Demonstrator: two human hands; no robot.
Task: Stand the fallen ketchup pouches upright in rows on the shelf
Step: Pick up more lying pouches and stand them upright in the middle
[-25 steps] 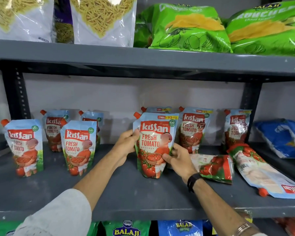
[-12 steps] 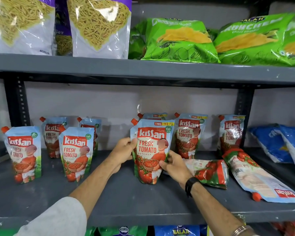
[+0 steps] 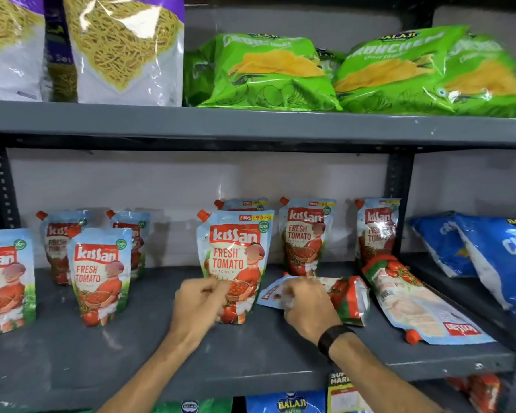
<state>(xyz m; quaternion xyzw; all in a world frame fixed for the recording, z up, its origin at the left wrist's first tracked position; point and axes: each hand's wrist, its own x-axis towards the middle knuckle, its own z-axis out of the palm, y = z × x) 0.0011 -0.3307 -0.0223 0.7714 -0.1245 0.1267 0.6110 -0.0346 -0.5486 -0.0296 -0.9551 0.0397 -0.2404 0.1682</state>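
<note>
While upright pouch [image 3: 236, 263] stands on shelf [image 3: 251, 353], fallen pouch [image 3: 343, 296] is gripped by right hand [image 3: 307, 302]; left hand [image 3: 197, 305] curled, blurred, grip cannot be told.

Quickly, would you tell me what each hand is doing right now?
Left hand: loosely curled at the base of the upright ketchup pouch; grip cannot be told.
Right hand: closed on the fallen pouch.
</note>
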